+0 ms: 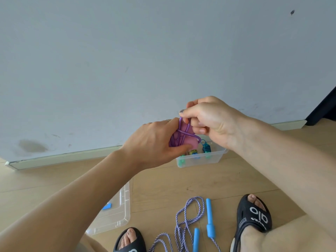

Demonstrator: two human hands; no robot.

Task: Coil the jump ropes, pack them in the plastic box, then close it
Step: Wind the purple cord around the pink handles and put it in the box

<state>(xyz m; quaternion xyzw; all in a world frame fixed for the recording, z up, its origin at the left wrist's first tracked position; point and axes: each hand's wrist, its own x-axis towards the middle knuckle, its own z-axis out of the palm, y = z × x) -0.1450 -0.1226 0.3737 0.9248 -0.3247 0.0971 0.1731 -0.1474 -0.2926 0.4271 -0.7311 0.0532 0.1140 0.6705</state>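
Holding the purple rope bundle [181, 140] upright, left hand [156, 142] grips it; right fingers [187, 113] pinch its top loop. Plastic box [214, 157] sits directly below.

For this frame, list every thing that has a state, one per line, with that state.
Purple jump rope: coiled around its pink handles, held up in both hands.
Left hand: grips the bundle.
Right hand: pinches a purple loop.
Plastic box: open, on the floor, coiled ropes inside.
Lid: off, lying on the floor.
Striped rope with blue handles: uncoiled, loose on the floor.
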